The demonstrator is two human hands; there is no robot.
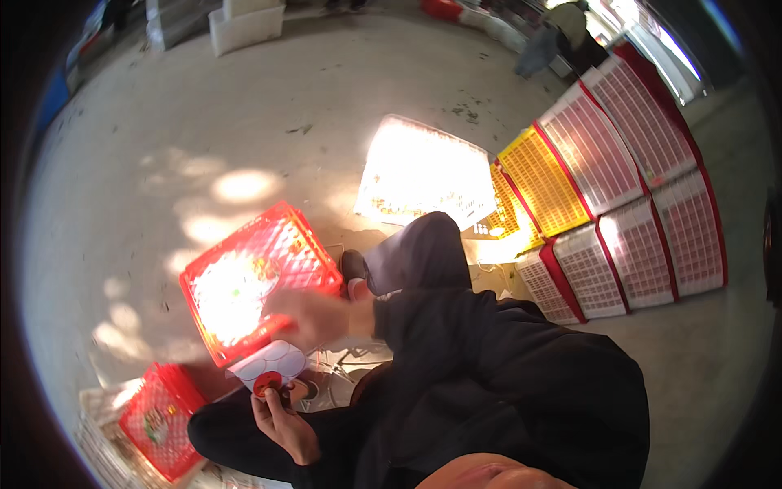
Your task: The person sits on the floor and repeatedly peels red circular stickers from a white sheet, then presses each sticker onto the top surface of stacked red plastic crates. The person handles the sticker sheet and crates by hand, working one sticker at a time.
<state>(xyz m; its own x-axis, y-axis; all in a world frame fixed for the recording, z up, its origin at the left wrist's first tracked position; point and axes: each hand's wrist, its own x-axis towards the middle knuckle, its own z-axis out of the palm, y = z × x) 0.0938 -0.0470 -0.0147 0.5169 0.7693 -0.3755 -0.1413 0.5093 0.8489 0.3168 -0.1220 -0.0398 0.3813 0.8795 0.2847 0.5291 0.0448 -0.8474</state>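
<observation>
My left hand (284, 422) grips a sheet of round stickers (272, 362) by its lower edge, with a red round sticker (267, 384) at the thumb. Blurred by motion, my right hand (311, 319) hangs over the near rim of a red plastic crate (311, 266). Whether it holds anything is unclear. Strong light washes out much of the crate's inside; a round patch with green and red (263, 269) shows there. Just beyond my right knee stands a white plastic crate (421, 171), its contents mostly lost in glare.
Stacked white crates (629, 244) with red edges and yellow crates (544, 180) rise at the right. Another red crate (165, 415) sits at lower left. White bins (247, 27) stand at the back. A person (562, 36) is at the far right.
</observation>
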